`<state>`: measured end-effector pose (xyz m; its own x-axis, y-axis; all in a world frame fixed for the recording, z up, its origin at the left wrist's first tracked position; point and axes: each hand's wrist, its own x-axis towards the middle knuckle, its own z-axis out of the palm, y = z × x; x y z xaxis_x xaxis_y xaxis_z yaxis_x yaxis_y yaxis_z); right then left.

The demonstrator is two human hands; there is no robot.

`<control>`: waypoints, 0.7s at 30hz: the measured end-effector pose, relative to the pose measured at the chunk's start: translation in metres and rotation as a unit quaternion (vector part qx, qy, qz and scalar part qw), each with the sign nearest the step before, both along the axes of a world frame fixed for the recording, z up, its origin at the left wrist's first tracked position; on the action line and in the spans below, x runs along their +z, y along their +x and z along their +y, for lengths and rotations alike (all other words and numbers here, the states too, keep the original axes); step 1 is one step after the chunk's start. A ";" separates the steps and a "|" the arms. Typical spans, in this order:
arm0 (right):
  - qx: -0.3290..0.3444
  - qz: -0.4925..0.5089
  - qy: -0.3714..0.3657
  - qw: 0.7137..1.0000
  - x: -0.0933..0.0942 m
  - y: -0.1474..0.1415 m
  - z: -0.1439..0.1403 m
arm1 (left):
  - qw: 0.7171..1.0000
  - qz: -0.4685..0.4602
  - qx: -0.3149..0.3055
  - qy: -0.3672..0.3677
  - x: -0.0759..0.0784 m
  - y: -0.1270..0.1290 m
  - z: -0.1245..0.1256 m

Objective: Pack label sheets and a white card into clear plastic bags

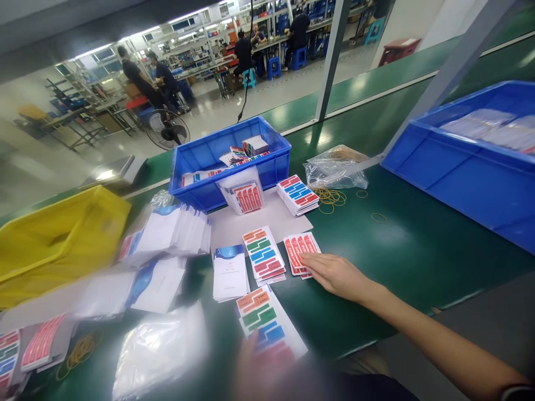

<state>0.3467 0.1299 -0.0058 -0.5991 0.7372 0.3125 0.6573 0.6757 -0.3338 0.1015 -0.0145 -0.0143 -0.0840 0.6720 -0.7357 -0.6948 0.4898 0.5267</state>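
Observation:
My right hand (334,273) lies flat on the green table, fingertips on the edge of a small stack of red-striped cards (300,248). My left hand (251,356) is blurred at the bottom edge and holds a card with orange, green, blue and red stripes (265,322). Beside the red cards sits a stack of multicoloured striped cards (263,255), and left of that a stack of white booklets (229,272).
A blue bin (196,159) with cards stands behind, a larger blue bin (460,167) at right, a yellow bin (54,239) at left. More card stacks (297,194), clear bags (336,167) and rubber bands (330,196) lie around. People work at far benches.

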 end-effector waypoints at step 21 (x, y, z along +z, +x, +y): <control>0.043 0.184 -0.246 0.951 0.009 -0.060 -0.056 | 0.755 0.486 -0.373 0.233 0.074 -0.022 0.011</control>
